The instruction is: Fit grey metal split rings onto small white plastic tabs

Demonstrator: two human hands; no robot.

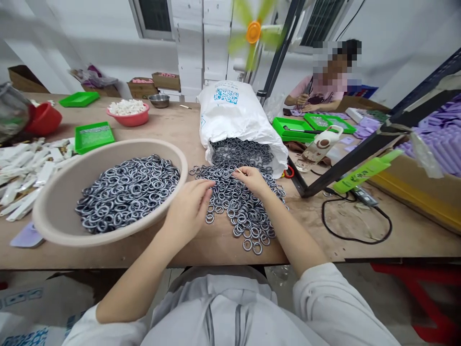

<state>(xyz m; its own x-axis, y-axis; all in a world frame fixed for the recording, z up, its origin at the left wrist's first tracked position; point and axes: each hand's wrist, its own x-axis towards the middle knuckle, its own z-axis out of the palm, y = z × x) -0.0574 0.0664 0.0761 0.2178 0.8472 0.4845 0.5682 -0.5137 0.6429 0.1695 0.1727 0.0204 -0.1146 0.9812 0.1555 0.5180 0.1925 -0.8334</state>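
A loose pile of dark grey metallic rings (pixel 248 211) spreads over the table from the mouth of a white sack (pixel 234 108) lying on its side. My left hand (pixel 189 206) is at the pile's left edge, beside the basin, fingers stretched toward the rings; I see nothing held in it. Over the middle of the pile, my right hand (pixel 254 180) has its thumb and fingers pinched together. A small pale tip shows at that pinch, too small to name. To the left, a large beige basin (pixel 46 211) holds many more such rings.
White plastic pieces (pixel 27 168) lie at far left near a green tray (pixel 94 137). A red bowl (pixel 127 117) stands behind. At right are a dark metal frame post (pixel 345 158), a black cable (pixel 355 240) and a yellow box (pixel 414 197). A co-worker (pixel 324 89) sits across.
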